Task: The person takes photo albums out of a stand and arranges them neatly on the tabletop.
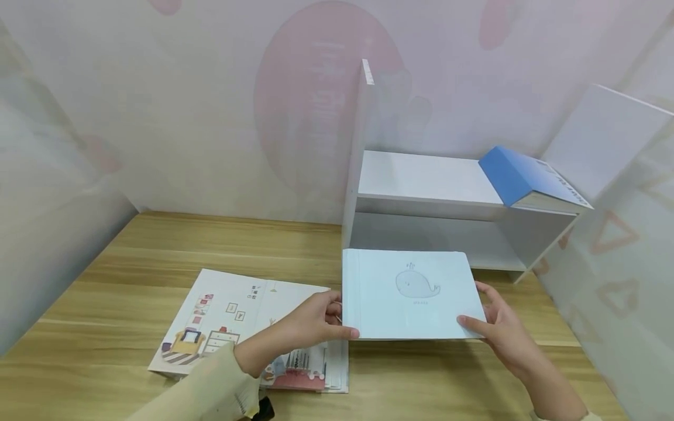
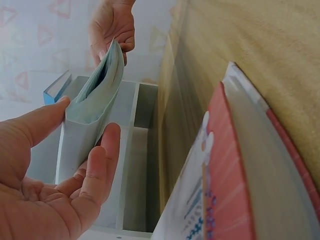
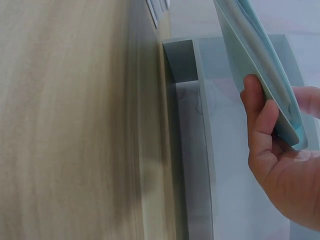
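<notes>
Whale-cover book [image 1: 416,298] is pinched at both short ends: by L hand [image 1: 316,318] at the spine, by R hand [image 1: 504,328] at the opp. edge, thumbs on top, fingers under. It's held off the table, in front of the white desktop shelf [image 1: 426,175], cover up; pages look bowed apart in L wrist view. Step in hand is judged to be two-handed carrying; for the next move, a firm, level grip w/ pages kept together is called for. Illustrated book [image 1: 221,327] is laid to the L on the wood-grain tabletop [image 1: 105,327]; blue book [image 1: 537,175] is set on the shelf's upper board, R end. Pink-patterned wall [image 1: 210,117] is seen behind.
</notes>
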The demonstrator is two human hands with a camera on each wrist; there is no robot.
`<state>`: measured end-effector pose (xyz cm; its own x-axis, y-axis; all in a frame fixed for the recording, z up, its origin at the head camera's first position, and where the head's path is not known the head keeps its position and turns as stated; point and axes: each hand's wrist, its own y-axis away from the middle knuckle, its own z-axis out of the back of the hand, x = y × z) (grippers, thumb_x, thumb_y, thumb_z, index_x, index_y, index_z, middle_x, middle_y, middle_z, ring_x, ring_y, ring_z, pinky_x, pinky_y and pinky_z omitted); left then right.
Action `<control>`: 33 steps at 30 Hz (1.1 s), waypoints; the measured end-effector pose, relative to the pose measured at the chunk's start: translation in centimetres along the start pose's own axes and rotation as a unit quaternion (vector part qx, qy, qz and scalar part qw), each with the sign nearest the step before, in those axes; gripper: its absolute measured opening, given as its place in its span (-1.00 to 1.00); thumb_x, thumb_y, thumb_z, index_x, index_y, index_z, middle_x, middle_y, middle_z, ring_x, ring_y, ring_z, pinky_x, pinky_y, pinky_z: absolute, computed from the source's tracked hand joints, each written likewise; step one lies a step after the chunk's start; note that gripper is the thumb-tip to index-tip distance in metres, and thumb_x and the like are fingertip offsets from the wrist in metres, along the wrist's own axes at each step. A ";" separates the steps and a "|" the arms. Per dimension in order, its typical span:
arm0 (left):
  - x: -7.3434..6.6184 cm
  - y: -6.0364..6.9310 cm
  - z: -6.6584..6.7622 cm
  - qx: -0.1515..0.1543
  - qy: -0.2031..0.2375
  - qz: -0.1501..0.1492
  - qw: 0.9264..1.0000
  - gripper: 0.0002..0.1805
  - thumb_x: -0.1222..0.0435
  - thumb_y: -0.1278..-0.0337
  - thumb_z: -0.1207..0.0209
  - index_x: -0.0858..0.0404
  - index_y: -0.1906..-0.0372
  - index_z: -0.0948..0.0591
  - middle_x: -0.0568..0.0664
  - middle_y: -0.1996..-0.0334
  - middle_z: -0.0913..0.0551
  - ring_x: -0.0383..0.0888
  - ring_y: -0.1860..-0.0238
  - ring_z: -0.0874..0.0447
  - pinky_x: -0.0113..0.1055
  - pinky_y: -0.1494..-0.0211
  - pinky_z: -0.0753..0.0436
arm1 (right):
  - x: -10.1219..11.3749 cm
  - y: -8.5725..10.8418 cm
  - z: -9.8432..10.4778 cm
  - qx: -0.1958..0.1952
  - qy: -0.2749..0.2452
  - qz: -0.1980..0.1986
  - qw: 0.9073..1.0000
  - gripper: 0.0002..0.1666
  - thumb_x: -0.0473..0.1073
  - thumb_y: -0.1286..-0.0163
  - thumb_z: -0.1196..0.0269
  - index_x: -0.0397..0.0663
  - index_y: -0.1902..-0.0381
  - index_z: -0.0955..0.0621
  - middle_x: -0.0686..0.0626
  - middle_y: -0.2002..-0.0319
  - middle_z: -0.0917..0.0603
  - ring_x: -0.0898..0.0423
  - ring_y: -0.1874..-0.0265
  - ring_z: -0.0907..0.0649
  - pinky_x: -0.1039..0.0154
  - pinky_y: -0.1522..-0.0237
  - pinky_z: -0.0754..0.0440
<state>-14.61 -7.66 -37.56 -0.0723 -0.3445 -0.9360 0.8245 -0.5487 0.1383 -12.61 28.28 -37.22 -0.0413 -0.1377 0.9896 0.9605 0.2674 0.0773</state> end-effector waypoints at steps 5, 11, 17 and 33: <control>0.4 0.2 -0.1 0.008 0.016 0.005 1.000 -0.55 0.22 -0.10 -0.42 0.34 0.06 -0.46 -0.08 0.48 -0.49 -0.21 0.37 -0.47 -0.39 0.32 -0.46 | -0.2 0.0 -0.2 -0.007 0.023 -0.024 0.999 -0.03 -0.41 -0.41 -0.17 -0.33 -0.50 0.20 0.17 0.12 -0.72 0.15 0.21 -0.77 0.31 0.14 -0.71; 0.7 0.4 -0.1 0.016 0.020 0.005 1.000 -0.44 0.24 -0.10 -0.42 0.42 -0.11 -0.47 -0.05 0.31 -0.68 -0.22 0.28 -0.59 -0.38 0.21 -0.60 | 0.0 0.2 -0.6 -0.014 0.049 -0.053 0.997 0.00 -0.36 -0.38 -0.23 -0.33 -0.50 0.17 0.08 0.07 -0.70 0.14 0.19 -0.77 0.31 0.11 -0.70; 0.8 0.8 -0.2 0.020 0.022 0.015 0.999 -0.47 0.25 -0.08 -0.43 0.42 -0.08 -0.49 -0.03 0.29 -0.71 -0.23 0.29 -0.60 -0.38 0.20 -0.61 | -0.1 0.3 -0.7 -0.010 0.060 -0.069 0.996 0.00 -0.35 -0.37 -0.24 -0.33 -0.49 0.16 0.02 0.08 -0.72 0.14 0.21 -0.77 0.31 0.11 -0.69; 2.3 1.2 -1.3 0.040 0.033 0.034 0.998 -0.61 0.28 -0.08 -0.42 0.33 0.12 -0.47 -0.01 0.49 -0.70 -0.10 0.47 -0.72 -0.37 0.39 -0.50 | -0.9 0.5 -0.4 0.038 0.060 -0.076 0.995 -0.01 -0.30 -0.38 -0.25 -0.39 -0.44 0.17 -0.07 0.03 -0.71 0.09 0.17 -0.76 0.26 0.06 -0.68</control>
<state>-13.08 -8.14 -39.97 0.0207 -0.3333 -0.9426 0.7784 -0.5863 0.2244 -11.98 28.13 -38.16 -0.1475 -0.2945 0.9442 0.9216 0.3056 0.2393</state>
